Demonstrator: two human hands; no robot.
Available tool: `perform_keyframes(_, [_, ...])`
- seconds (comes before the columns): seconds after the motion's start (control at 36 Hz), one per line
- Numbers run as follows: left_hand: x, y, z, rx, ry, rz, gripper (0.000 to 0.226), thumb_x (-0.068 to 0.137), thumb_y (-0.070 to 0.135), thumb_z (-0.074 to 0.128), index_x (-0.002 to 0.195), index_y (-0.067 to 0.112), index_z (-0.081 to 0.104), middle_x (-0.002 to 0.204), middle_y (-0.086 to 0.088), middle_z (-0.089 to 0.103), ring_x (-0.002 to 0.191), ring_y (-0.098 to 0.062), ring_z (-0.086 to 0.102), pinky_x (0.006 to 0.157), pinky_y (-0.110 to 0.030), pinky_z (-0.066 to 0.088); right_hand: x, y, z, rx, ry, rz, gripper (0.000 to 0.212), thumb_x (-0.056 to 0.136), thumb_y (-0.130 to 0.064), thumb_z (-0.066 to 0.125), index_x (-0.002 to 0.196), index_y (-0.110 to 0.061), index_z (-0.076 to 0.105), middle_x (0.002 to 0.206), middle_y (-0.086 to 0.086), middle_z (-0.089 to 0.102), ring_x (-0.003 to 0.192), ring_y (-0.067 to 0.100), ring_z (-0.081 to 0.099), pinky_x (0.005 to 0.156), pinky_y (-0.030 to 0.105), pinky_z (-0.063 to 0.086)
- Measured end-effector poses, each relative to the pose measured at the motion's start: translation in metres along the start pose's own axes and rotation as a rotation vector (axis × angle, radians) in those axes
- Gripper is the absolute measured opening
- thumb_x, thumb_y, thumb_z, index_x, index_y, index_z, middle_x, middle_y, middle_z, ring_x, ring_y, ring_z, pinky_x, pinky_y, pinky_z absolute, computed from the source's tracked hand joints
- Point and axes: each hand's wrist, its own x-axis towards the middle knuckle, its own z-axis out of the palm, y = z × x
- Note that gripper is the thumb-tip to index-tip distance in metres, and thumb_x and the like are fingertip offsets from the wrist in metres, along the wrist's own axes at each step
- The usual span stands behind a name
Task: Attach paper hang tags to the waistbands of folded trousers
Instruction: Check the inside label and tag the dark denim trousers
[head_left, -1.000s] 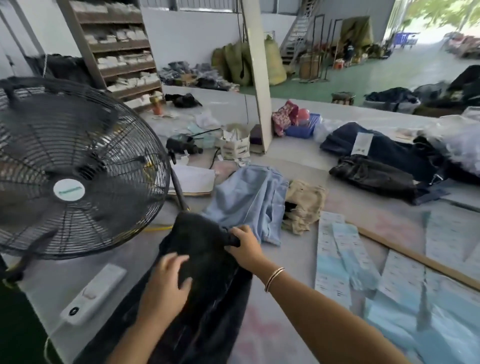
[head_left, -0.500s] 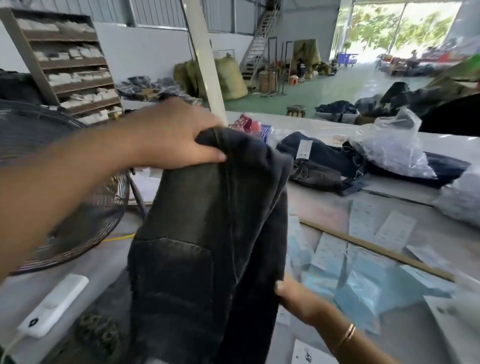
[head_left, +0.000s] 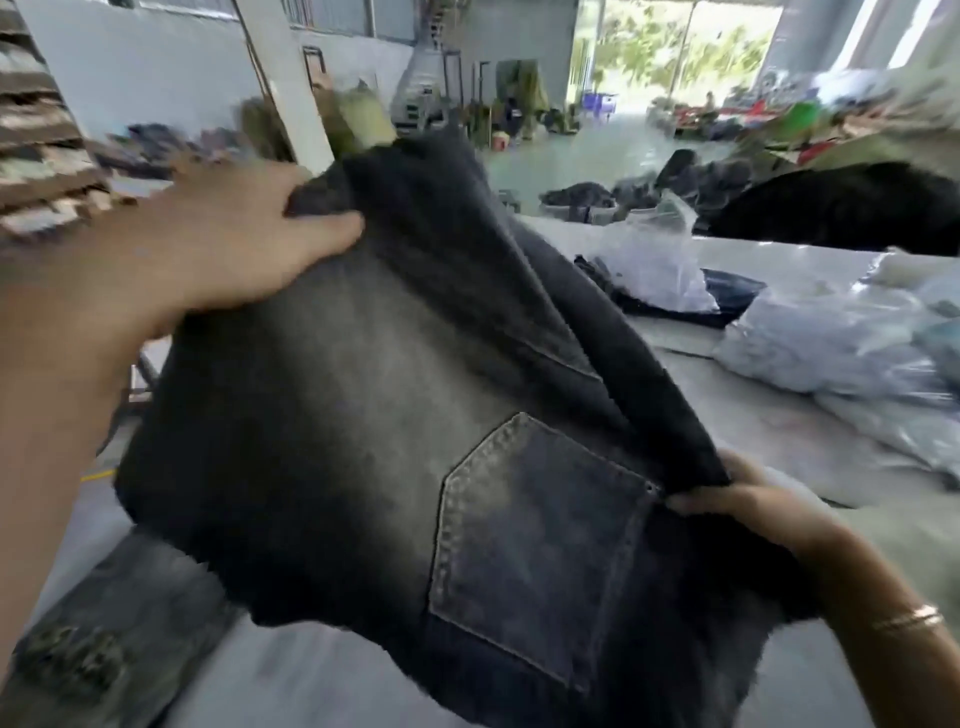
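A pair of dark grey faded jeans (head_left: 363, 415) fills the middle of the view, lifted off the table with a back pocket (head_left: 535, 545) facing me. My left hand (head_left: 223, 249) grips the upper edge of the jeans at the top left. My right hand (head_left: 753, 509), a bangle on its wrist, pinches the fabric edge beside the pocket at the lower right. No paper hang tags are in view; the jeans hide the table area in front of me.
Clear plastic bags of garments (head_left: 831, 343) lie on the grey table (head_left: 753, 415) at the right. Dark jeans (head_left: 737, 291) rest under a bag behind them. A white post (head_left: 291, 88) stands behind the jeans, shelving (head_left: 36, 130) at far left.
The jeans have swung up and to the right, spreading wider with the back pocket now facing me. My right hand has shifted right along the fabric edge. The view turned right.
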Motion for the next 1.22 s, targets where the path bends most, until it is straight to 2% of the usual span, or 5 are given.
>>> perform_keyframes(0.25, [-0.146,-0.106,0.272,-0.103,-0.612,-0.533,0.052,0.097,0.036,0.053,0.141,0.009,0.042,0.139,-0.019,0.051,0.125,-0.036,0.050,0.098,-0.036,0.040,0.032,0.113,0.024,-0.646,-0.384,0.513,0.031,0.087,-0.022,0.064,0.117,-0.023,0.059,0.117,-0.002,0.063,0.111,0.015,0.057,0.087,0.019,0.044])
perform_keyframes(0.56, [-0.238,-0.005,0.393,0.189,-0.760,-0.074,0.076,0.091,0.071,0.023,0.152,0.038,-0.009,0.158,-0.006,-0.026,0.145,-0.029,-0.024,0.110,-0.063,-0.012,-0.104,0.204,0.071,-0.227,0.892,0.656,0.019,0.083,-0.002,0.064,0.100,-0.011,0.066,0.101,0.012,0.063,0.090,0.025,0.059,0.081,0.031,0.044])
perform_keyframes(0.78, [-0.262,0.031,0.411,0.241,-0.803,0.015,0.124,0.039,0.080,-0.044,0.150,0.034,-0.014,0.162,-0.004,-0.016,0.149,-0.027,-0.014,0.112,-0.062,-0.009,-0.110,0.210,0.066,-0.382,0.316,1.009,0.056,0.078,-0.060,0.065,0.115,-0.018,0.056,0.116,0.001,0.061,0.109,0.020,0.057,0.093,0.031,0.044])
perform_keyframes(0.94, [-0.245,0.065,0.383,-0.072,-0.808,-0.105,0.058,0.091,0.064,0.044,0.142,0.037,0.041,0.154,0.000,0.028,0.141,-0.022,0.025,0.113,-0.038,0.026,-0.088,0.151,0.062,-0.376,0.246,0.824,0.019,0.076,-0.033,0.066,0.088,-0.020,0.062,0.091,-0.001,0.068,0.092,0.020,0.063,0.090,0.037,0.048])
perform_keyframes(1.22, [-0.246,0.090,0.323,-1.359,-0.843,-1.085,0.038,0.097,0.021,0.054,0.105,-0.014,0.065,0.099,-0.030,0.069,0.083,-0.038,0.070,0.070,-0.037,0.057,-0.091,0.079,0.169,-0.464,-0.023,0.159,0.033,0.089,-0.032,0.053,0.120,-0.023,0.062,0.116,-0.003,0.059,0.121,0.010,0.043,0.117,0.029,0.009])
